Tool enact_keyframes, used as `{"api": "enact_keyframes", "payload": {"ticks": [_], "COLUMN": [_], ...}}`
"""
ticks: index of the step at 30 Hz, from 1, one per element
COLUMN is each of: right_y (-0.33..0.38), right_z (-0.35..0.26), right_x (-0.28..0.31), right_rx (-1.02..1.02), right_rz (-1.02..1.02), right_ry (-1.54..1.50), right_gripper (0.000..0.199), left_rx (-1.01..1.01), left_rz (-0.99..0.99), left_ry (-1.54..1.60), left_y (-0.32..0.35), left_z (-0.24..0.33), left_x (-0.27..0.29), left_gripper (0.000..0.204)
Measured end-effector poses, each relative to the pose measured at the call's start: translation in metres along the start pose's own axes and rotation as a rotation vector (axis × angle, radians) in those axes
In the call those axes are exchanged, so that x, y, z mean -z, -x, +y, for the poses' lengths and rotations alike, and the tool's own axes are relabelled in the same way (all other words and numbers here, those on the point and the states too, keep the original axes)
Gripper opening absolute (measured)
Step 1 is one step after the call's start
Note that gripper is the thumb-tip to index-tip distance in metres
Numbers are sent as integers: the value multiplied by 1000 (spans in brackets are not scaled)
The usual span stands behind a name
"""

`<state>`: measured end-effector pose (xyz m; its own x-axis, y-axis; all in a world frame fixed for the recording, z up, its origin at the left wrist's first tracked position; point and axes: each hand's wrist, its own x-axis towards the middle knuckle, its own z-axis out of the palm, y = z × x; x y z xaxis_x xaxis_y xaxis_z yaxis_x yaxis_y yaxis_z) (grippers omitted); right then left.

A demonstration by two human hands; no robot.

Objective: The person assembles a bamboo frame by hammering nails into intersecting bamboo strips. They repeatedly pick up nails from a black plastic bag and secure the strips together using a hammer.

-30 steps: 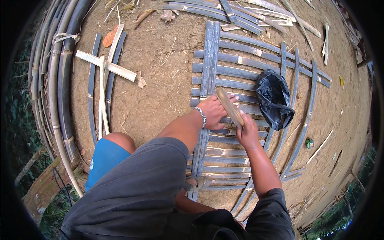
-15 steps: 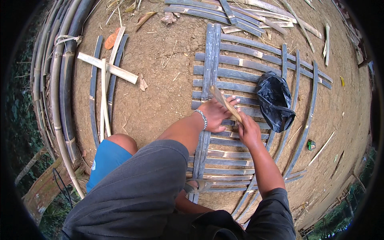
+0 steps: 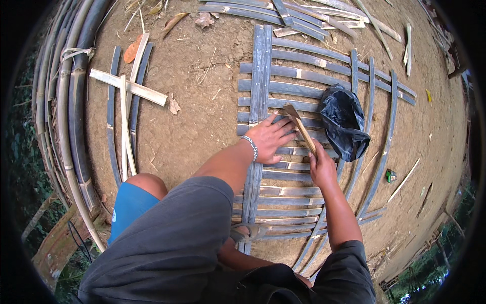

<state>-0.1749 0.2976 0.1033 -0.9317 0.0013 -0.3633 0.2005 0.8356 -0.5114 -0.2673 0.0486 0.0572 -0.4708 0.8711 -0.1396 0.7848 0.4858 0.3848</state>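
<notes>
My left hand (image 3: pixel 269 138) lies flat over the dark bamboo slats of a lattice (image 3: pixel 298 175), fingers spread, at its long lengthwise strip (image 3: pixel 260 76). A silver chain bracelet (image 3: pixel 251 148) circles that wrist. My right hand (image 3: pixel 322 164) is wrapped round the lower end of a short wooden stick (image 3: pixel 306 133), whose wider, darker end points up and left, just beyond my left fingertips. Whether that end touches a slat, I cannot tell. On the lattice, right of the stick, rests a crumpled black plastic bag (image 3: pixel 346 121) with its mouth open.
Crossed bamboo strips (image 3: pixel 128 87) lie on the dirt ground to the left. Long bamboo poles (image 3: pixel 76 101), tied together, run along the far left. More loose slats (image 3: pixel 268 14) are at the top. A small green item (image 3: pixel 390 176) sits at the right. My sandalled foot (image 3: pixel 248 232) is by the strip.
The stick's upper end has swung right, away from above my left hand, and my right hand has shifted slightly right. My left hand stays on the slats. The whole view has shifted a little.
</notes>
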Motion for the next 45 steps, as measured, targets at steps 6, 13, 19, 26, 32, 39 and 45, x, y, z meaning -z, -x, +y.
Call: {"api": "enact_keyframes", "payload": {"ticks": [6,13,19,26,32,39,45], "right_y": [0,-3,-13,-17,-19,-10,16], "right_z": [11,27,15,20,14,27,6], "right_x": [-3,13,19,17,16,12,0], "right_rx": [33,176,10,-11,-61,-16,-95], "right_rz": [26,105,-74,-116,-131,-18,29], "right_ry": [52,124,160,188,180,38,-166], "right_gripper": [53,57,60,60,59,53,48], "left_rx": [-6,-29,-45,-22,-21,49,99], "left_rz": [4,12,25,-2,-23,-32,-3], "left_ry": [-3,-13,-17,17,18,3,-14], "left_y": [1,2,3,3,3,1,-2], "left_z": [-4,-5,-6,-5,-6,-1,2], "left_x": [0,-1,-6,1,0,4,4], "left_gripper": [83,82,82,88,90,94,100]}}
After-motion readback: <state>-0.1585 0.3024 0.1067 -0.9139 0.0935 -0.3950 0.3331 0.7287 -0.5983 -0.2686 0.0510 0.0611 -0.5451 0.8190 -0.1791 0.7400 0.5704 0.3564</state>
